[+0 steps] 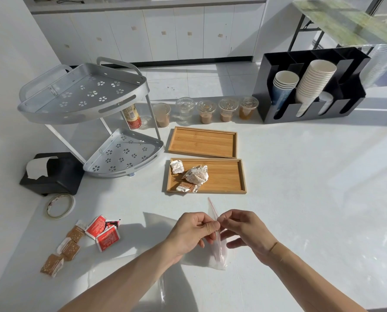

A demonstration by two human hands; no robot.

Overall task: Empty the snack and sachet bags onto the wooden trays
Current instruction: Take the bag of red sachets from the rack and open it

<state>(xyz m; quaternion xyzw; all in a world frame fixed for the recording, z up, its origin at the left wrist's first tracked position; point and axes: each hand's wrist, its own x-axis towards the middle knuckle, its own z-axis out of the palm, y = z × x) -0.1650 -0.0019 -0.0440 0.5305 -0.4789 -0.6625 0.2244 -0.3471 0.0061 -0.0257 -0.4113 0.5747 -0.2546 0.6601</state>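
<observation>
We see a glossy, smooth white counter (300,176). At 12 o'clock lie two matt wooden trays (202,142), grain showing; the nearer tray (224,176) carries crinkled paper wrappers (195,175). The zip bag (217,244) is thin, clear plastic. At 10 o'clock the perforated rack (86,95) looks like brushed metal. At 8 o'clock lie glossy red sachets (103,230).
</observation>
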